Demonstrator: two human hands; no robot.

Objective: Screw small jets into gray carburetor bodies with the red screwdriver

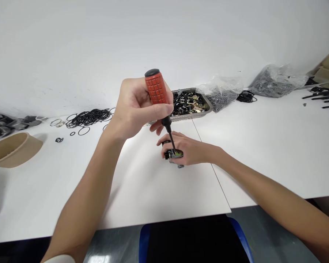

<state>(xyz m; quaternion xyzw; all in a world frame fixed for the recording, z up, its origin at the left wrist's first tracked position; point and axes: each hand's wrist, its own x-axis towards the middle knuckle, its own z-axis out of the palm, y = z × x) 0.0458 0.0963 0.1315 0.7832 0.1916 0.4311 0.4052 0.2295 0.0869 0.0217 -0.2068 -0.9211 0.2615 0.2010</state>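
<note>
My left hand [138, 107] is closed around the red grip of a screwdriver [156, 87] with a black end cap. Its dark shaft slants down and its tip meets a small grey and black assembly [170, 155] on the white table. A greenish-gold plate [178, 153] shows on top of that part, right by the tip. With fingers curled over and around it, my right hand [190, 148] grips the assembly against the table. The underside of the assembly and some of my right fingers are hidden.
Behind my hands a metal tray [208, 106] holds many small black and brass-coloured parts. Clear plastic bags [222, 93] of parts lie to its right. Black rubber rings [90, 118] are heaped at left, near a beige bin [24, 149]. A seam [220, 188] crosses the table [159, 197].
</note>
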